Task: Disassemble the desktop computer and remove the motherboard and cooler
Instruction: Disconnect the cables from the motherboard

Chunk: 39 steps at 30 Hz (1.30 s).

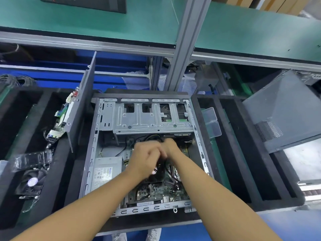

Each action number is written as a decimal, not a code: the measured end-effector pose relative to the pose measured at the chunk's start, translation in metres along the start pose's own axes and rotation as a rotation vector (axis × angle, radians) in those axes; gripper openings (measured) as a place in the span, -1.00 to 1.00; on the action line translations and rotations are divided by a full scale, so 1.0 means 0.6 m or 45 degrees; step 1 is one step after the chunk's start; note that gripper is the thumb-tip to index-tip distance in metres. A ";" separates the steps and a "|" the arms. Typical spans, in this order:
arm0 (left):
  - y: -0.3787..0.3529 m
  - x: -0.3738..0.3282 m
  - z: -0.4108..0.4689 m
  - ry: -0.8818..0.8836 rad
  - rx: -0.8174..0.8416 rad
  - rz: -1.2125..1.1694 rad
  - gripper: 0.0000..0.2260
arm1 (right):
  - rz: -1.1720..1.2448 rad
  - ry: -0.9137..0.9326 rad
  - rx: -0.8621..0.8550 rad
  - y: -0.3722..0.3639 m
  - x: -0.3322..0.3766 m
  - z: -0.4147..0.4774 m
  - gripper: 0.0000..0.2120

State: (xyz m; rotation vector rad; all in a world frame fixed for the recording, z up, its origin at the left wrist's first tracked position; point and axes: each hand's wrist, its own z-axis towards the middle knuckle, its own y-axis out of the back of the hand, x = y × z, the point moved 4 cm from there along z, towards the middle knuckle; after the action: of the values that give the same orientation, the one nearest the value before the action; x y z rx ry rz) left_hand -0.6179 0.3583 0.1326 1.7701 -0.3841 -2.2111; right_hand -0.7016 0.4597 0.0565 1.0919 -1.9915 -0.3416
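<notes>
Inside the open grey metal computer case [93, 141], the left hand [145, 157] and the right hand [171, 147] meet with curled fingers over the black cables [163, 161]. Because of blur I cannot tell if they grip them. The cover is off. The green motherboard [156, 190], the cooler with reddish fan [155, 171] and the grey power supply box [106, 171] sit still inside, so I judge most work remains.
</notes>
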 end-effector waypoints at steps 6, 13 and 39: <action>-0.016 0.093 0.039 0.671 0.225 0.505 -0.70 | 0.300 0.081 -0.157 0.020 -0.038 -0.002 -0.76; -0.048 0.123 0.084 0.620 0.348 1.080 -0.89 | 0.338 0.206 -0.147 0.019 -0.047 -0.002 -0.75; -0.079 0.167 0.131 0.710 0.593 1.087 -0.67 | 0.289 0.189 -0.178 0.011 -0.062 0.028 -0.72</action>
State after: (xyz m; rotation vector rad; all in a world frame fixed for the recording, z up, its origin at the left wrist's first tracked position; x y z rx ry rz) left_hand -0.7178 0.3668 0.0412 1.8288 -1.2888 -1.0462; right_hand -0.7073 0.4908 0.0299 0.7723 -1.9052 -0.2663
